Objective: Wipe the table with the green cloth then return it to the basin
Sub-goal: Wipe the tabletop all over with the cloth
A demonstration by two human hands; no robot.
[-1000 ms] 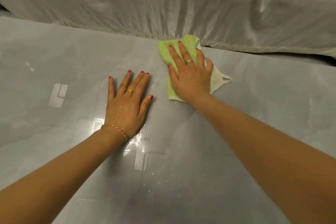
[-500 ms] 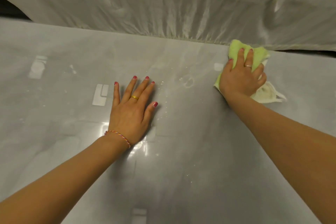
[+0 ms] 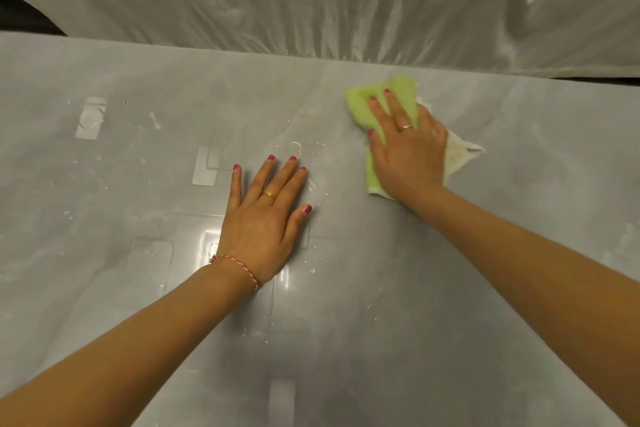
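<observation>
The green cloth (image 3: 365, 107) lies flat on the glossy grey table (image 3: 519, 204) near its far edge, right of centre, with a white underside corner sticking out to the right. My right hand (image 3: 407, 152) presses down on the cloth, fingers spread over it. My left hand (image 3: 265, 218) rests flat on the table, palm down, fingers apart, holding nothing, a hand's width left of the cloth. Water droplets dot the surface between the hands. No basin is in view.
A pale draped sheet (image 3: 311, 0) hangs behind the table's far edge. Light reflections show as rectangles on the wet tabletop (image 3: 204, 170). A dark gap (image 3: 20, 17) lies at the far left behind the table.
My right hand slid the cloth right along the far edge, then back left a little. My left hand stayed flat on the table.
</observation>
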